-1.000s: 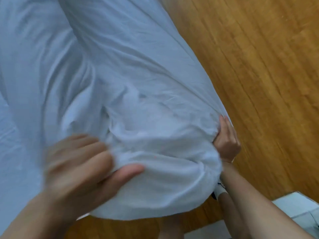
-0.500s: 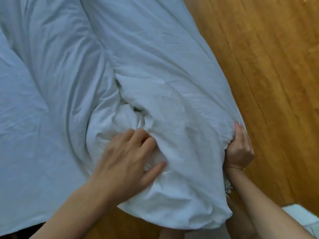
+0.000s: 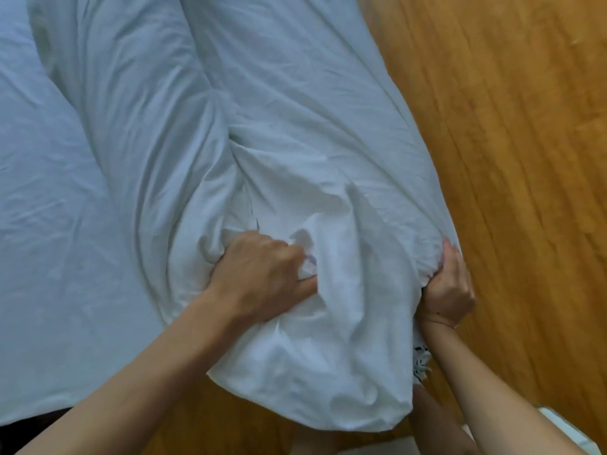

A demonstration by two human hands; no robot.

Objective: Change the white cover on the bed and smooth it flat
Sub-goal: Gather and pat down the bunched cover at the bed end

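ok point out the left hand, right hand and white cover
left hand [image 3: 259,274], head view, back of the hand
right hand [image 3: 448,287], head view, back of the hand
white cover [image 3: 295,133], head view, wrinkled upper surface

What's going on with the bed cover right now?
A person is gripping the white cover with both hands. The left hand clutches a bunched fold near the middle; the right hand grips its edge beside the wooden floor. The cover is heavily creased, not yet smoothed flat.
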